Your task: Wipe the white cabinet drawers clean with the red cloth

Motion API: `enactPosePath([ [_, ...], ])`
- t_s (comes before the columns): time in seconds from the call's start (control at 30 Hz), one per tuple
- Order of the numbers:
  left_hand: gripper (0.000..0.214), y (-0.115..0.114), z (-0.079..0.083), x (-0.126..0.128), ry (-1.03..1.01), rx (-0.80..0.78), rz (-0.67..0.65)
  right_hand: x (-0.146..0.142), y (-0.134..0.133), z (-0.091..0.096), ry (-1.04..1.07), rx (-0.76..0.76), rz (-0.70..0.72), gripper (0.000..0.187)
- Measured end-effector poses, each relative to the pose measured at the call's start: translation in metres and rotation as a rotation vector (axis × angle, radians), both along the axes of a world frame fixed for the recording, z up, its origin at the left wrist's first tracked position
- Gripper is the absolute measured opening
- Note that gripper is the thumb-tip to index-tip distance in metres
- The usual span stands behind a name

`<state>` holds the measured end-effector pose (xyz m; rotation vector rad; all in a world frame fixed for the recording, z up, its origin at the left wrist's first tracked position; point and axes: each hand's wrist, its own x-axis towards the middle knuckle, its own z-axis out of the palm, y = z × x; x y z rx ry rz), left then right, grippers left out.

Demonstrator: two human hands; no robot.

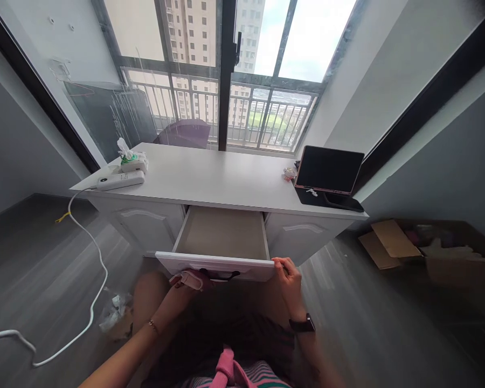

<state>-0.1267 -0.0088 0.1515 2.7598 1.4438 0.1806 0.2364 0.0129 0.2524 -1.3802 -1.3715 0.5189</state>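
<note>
A white drawer (221,231) is pulled out from the middle of a white cabinet, and its beige inside holds nothing visible. My right hand (288,277) is closed on the top right corner of the drawer front (250,265), with a dark watch on the wrist. At the left part of the front, my left hand (181,285) is closed on a pink cloth (192,280), which lies against the panel beside the dark handle (226,277). The cloth covers most of the left fingers and the handle's left end.
On the white top (210,175) stand a tissue pack (134,161), a white power strip (120,180) and a dark-screened monitor (329,168). The strip's cable (99,253) runs across the floor at left. An open cardboard box (448,267) sits at right, and a plastic bag (116,312) lies at left.
</note>
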Motion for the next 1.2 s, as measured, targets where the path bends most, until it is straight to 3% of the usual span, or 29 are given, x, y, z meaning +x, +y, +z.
enactPosePath([
  [0.2,0.066,-0.01,0.015,-0.071,0.17,0.085,0.058,-0.002,0.002,-0.003,0.001,0.01,-0.017,0.03],
  [0.33,0.073,-0.009,0.033,-0.079,0.199,0.163,0.109,-0.004,0.001,-0.003,0.005,0.01,-0.03,0.03],
  [0.5,0.08,-0.008,0.056,-0.041,0.146,0.177,0.079,-0.004,0.001,-0.001,-0.001,0.012,-0.04,0.031],
  [0.7,0.084,0.003,0.09,0.04,0.086,0.141,-0.137,-0.003,0.004,-0.001,0.005,0.005,-0.037,0.032],
  [0.9,0.076,0.015,0.092,0.116,-0.035,0.067,-0.308,-0.001,0.002,-0.002,-0.005,-0.014,-0.029,0.031],
  [1.03,0.08,0.017,0.088,0.125,-0.035,0.067,-0.315,0.001,0.002,-0.002,-0.007,-0.017,-0.007,0.03],
  [1.2,0.089,0.014,0.083,0.087,0.006,0.102,-0.227,-0.001,0.003,-0.002,-0.016,-0.009,-0.012,0.032],
])
